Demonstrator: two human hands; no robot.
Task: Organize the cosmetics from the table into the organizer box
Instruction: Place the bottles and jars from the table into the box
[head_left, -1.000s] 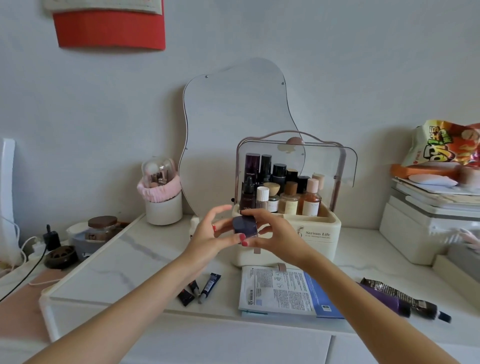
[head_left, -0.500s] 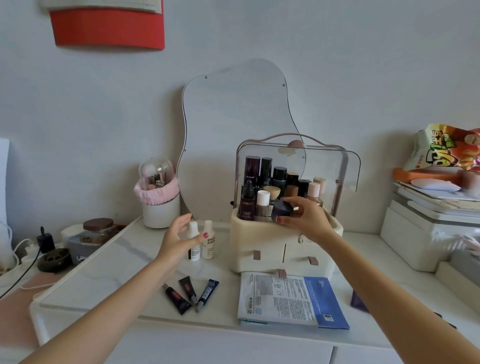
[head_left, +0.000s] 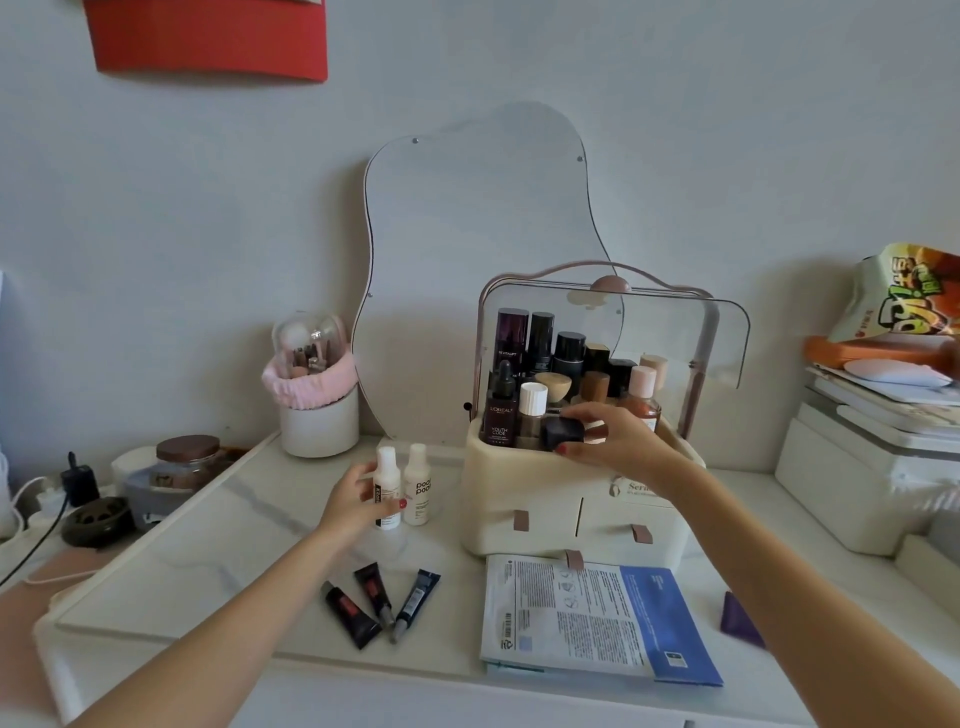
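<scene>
White marble-look table top (head_left: 218, 551) runs from a raised left edge to stacked boxes on the right, with open surface at near left. Leaning on the far wall is a wavy mirror (head_left: 467, 249), and in front of it stands the cream organizer box (head_left: 524, 499), its clear lid (head_left: 670, 332) swung up and its top tray crowded with upright bottles. Just near the box's front edge lies a printed sheet mask packet (head_left: 592, 618). To its left three dark tubes (head_left: 379, 605) lie fanned out near the table's near edge. The right hand (head_left: 613, 441) hangs over the tray's front rim, fingers pinched on a small dark jar (head_left: 563, 432) held on its side. The left hand (head_left: 358, 501) curls loosely around one of two small white bottles (head_left: 388, 486) standing left of the box.
</scene>
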